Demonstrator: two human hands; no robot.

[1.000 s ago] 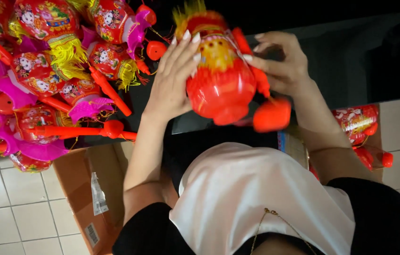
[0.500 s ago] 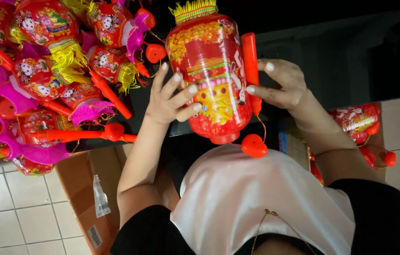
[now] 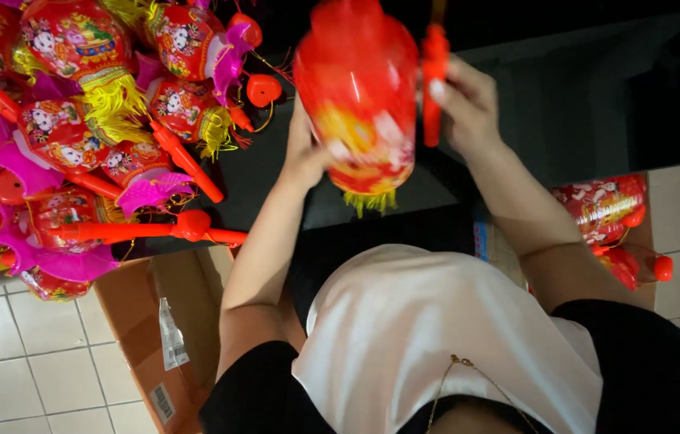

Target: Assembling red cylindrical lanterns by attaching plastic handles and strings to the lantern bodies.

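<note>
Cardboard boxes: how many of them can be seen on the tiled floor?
2. One open cardboard box lies at the lower left, below the lantern pile. A second box, holding packed lanterns, is at the right, beside the right forearm. More may be hidden.

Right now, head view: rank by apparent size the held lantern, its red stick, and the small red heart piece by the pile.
1. Held lantern, largest, though it is blurred and close to the camera, which inflates it.
2. Red stick, long but thin, at the right hand.
3. Small red heart piece, smallest.
</note>
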